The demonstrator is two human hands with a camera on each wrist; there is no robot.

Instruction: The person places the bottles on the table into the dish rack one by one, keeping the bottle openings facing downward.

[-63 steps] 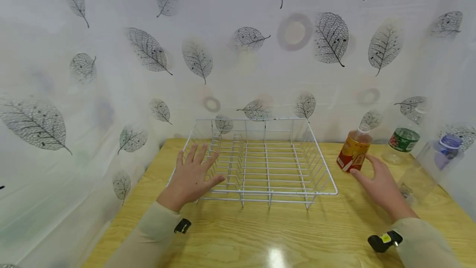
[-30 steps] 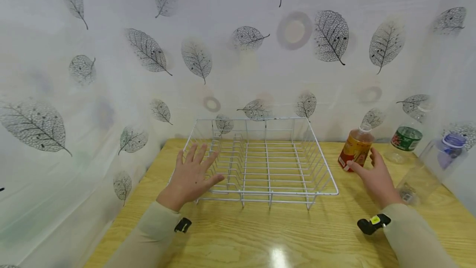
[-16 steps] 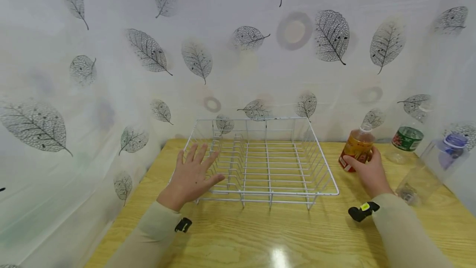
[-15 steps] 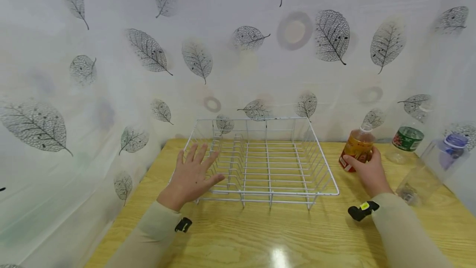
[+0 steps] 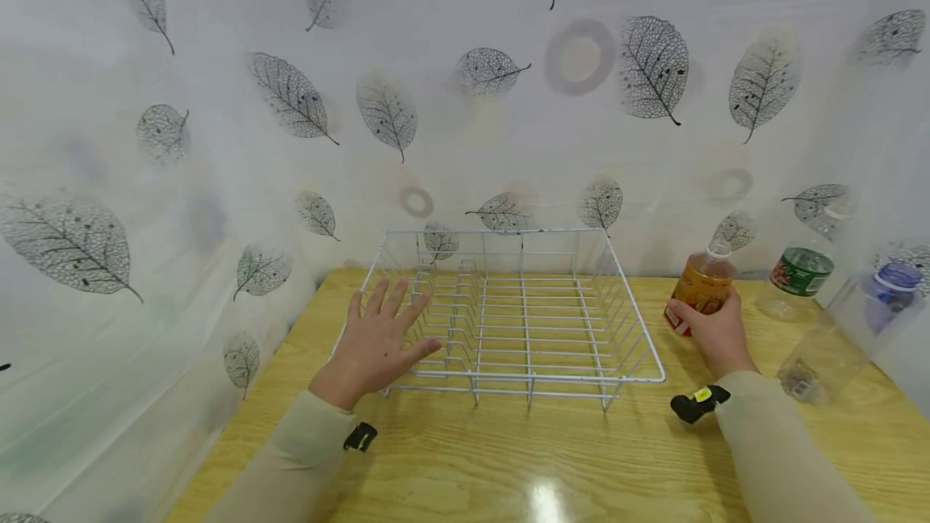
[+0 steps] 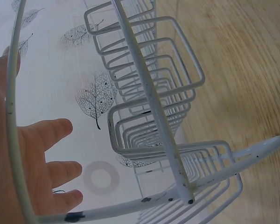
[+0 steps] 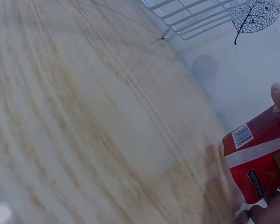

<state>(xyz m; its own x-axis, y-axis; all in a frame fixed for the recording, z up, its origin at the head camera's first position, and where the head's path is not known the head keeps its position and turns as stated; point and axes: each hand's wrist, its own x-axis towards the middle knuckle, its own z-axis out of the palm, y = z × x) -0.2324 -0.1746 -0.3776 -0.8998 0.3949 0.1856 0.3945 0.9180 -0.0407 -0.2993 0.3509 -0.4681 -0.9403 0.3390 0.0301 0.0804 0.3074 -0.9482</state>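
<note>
On the right of the head view stands a small plastic bottle [image 5: 701, 285] with a red and orange label and an uncapped clear neck. My right hand [image 5: 719, 335] grips its lower half, thumb across the front and fingers round the far side. The right wrist view shows the bottle's red label [image 7: 259, 163] with a barcode between thumb and fingers. A white wire dish rack [image 5: 529, 378] occupies the middle of the table. Over its left side my left hand [image 5: 373, 345] lies with fingers spread and straight, holding nothing. In the left wrist view the rack's wires partly cover that hand [image 6: 18, 163].
Right of the held bottle stand a clear bottle with a green label [image 5: 802, 271] and a larger clear bottle with a purple neck [image 5: 890, 285]. A pale curtain [image 5: 479, 135] printed with leaves hangs behind the wooden table [image 5: 465, 458].
My right hand has moved forward and left onto the labelled bottle, and its thumb and fingers have come round it. The left hand has stayed in place over the rack.
</note>
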